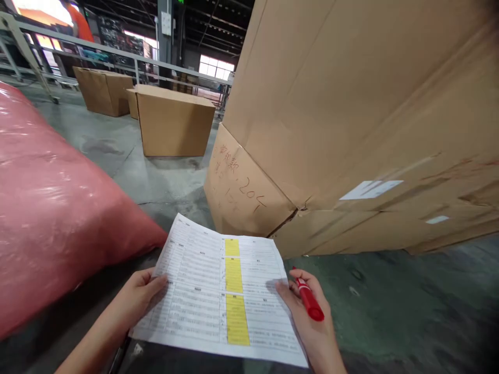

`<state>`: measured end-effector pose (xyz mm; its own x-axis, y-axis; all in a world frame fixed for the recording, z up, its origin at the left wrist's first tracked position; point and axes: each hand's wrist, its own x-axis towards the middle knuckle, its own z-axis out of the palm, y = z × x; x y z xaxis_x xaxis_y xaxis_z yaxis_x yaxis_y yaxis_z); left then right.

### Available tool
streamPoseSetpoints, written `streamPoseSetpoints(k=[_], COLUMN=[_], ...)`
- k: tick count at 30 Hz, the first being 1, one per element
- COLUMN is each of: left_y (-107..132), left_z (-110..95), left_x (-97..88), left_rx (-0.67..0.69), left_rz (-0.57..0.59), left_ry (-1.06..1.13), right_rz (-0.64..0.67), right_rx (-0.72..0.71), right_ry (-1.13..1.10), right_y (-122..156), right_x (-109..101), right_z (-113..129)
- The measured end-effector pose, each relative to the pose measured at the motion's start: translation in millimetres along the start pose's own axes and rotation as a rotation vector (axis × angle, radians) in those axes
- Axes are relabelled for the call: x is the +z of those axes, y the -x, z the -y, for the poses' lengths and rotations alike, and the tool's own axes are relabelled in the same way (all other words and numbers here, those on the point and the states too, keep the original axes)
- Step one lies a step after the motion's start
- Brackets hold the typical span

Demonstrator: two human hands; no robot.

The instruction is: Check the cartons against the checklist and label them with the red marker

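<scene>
A printed sheet of paper [195,311] with tables and a yellow-marked column is held out flat before me. My left hand [141,293] pinches its left edge, thumb on top and the fingers hidden beneath. At the opposite edge, my right hand [307,306] grips the paper with the thumb and also holds a red marker pen [309,300], its thick end toward me. Just beyond the sheet stands a cardboard box [241,192] with red handwriting and the number 204 on its side.
Large cardboard cartons [351,104] rise close on the right. A pink plastic-wrapped bundle [58,208] bulges on the left. Farther off, a brown box [175,124] and another carton [103,91] stand on the grey floor [113,156] before a metal rail [117,54]. A person in orange [80,25] is behind it.
</scene>
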<state>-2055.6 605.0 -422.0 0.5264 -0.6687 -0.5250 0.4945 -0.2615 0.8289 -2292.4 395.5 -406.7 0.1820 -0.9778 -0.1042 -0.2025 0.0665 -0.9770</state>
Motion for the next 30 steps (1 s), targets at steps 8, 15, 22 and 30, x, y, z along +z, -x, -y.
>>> streamPoseSetpoints(k=[8,15,22,30], left_y=[1,0,16,16], left_z=[-3,-9,-29,-22], left_x=[-12.4,-15.8,-7.0,-3.7], left_rx=[0.136,0.061,-0.044,-0.093], left_rz=[-0.031,0.006,0.042,0.049], left_ry=[-0.493,-0.196,0.100,0.102], right_rz=[0.176,0.053,-0.062,-0.035], right_rx=[-0.063,-0.096,-0.108,-0.106], right_ry=[0.217,0.146,-0.067,-0.041], right_y=[-9,-8,1,-1], right_x=[0,2,2,-3], right_z=[-22,-15,2,-2])
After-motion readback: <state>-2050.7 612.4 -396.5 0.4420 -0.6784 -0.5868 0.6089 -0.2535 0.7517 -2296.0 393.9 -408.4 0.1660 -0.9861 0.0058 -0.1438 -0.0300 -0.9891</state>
